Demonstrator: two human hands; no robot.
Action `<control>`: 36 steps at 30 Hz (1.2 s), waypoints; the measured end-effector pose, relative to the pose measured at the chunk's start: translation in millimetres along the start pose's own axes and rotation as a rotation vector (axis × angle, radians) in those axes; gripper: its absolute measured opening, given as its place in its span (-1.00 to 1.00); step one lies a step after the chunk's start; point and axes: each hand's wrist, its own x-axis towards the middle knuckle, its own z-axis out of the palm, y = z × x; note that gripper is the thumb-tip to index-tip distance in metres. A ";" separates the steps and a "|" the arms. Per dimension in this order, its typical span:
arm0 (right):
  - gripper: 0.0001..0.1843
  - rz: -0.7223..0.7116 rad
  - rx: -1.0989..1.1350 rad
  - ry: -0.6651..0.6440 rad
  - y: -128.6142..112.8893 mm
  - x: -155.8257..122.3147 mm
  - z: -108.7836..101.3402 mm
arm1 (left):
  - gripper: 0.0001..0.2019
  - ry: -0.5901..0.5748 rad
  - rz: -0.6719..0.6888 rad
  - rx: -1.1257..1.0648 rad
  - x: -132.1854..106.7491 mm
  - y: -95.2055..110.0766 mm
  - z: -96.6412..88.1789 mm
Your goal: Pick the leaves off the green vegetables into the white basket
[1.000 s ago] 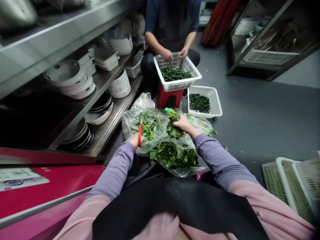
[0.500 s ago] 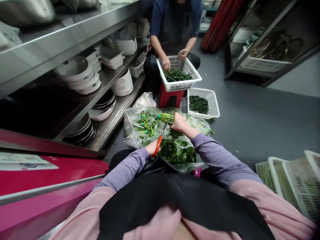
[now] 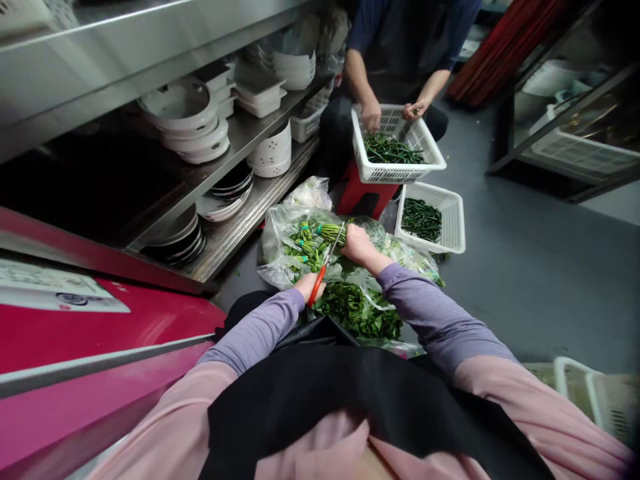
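Observation:
My left hand (image 3: 307,285) grips red-handled scissors (image 3: 324,267), blades pointing up to the stem ends of a bundle of leafy greens (image 3: 327,231). My right hand (image 3: 356,243) is closed around that bundle just right of the blades. Below both hands lies a clear plastic bag (image 3: 280,230) with more banded bundles, and loose green leaves (image 3: 357,310) are heaped in plastic nearer my lap.
Another person sits opposite, both hands in a white basket (image 3: 397,143) of green stalks on a red stool (image 3: 363,193). A second white basket (image 3: 433,217) sits on the grey floor. Steel shelves with stacked white dishes (image 3: 193,127) run along the left. White crates (image 3: 595,393) stand at right.
My left hand brought the scissors from over the bag up to the bundle's stems. My right hand lowered the bundle slightly. The view shifted left and down.

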 end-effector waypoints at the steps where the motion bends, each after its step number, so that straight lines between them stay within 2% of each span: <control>1: -0.59 0.003 -0.004 -0.009 0.5 5.2 4.5 | -0.83 -0.008 -0.018 0.015 0.5 2.1 0.6; 5: -0.60 0.003 -0.016 -0.045 0.4 19.0 26.4 | -0.75 -0.019 -0.156 -0.099 8.7 8.6 6.7; 10: -0.61 -0.136 0.086 -0.090 -4.5 23.5 49.6 | -0.81 0.016 -0.234 -0.347 27.3 6.5 7.0; 13: -0.49 -0.029 0.428 -0.015 13.0 19.2 43.9 | -0.81 -0.082 -0.258 -0.439 29.7 4.4 4.7; 16: -0.43 0.062 0.885 0.082 50.2 -4.1 17.8 | -0.86 -0.174 -0.241 -0.492 24.6 9.0 7.3; 19: -0.38 0.023 1.125 0.161 82.6 -52.4 -18.9 | -0.99 -0.143 -0.177 -0.496 21.0 18.2 12.1; 23: -0.29 -0.015 1.220 0.282 95.3 -130.2 -56.3 | -0.83 -0.144 -0.137 -0.449 23.5 23.6 21.0; 25: -0.28 0.064 1.329 0.399 98.6 -166.5 -63.7 | -0.86 -0.153 -0.167 -0.400 23.5 20.2 29.8; 28: -0.42 0.310 1.595 0.595 122.0 -219.8 -62.6 | -0.94 -0.135 -0.219 -0.278 19.4 12.4 49.1; 31: -0.48 0.631 1.704 0.802 177.7 -284.9 -54.1 | -0.87 -0.154 -0.237 -0.136 15.0 6.9 69.5; 34: -0.45 0.944 1.604 1.091 253.1 -371.9 -46.0 | -0.82 -0.196 -0.241 -0.050 12.5 1.5 86.8; 36: -0.34 1.126 1.470 1.269 305.6 -437.4 -44.2 | -0.76 -0.218 -0.279 -0.048 10.9 -2.0 95.6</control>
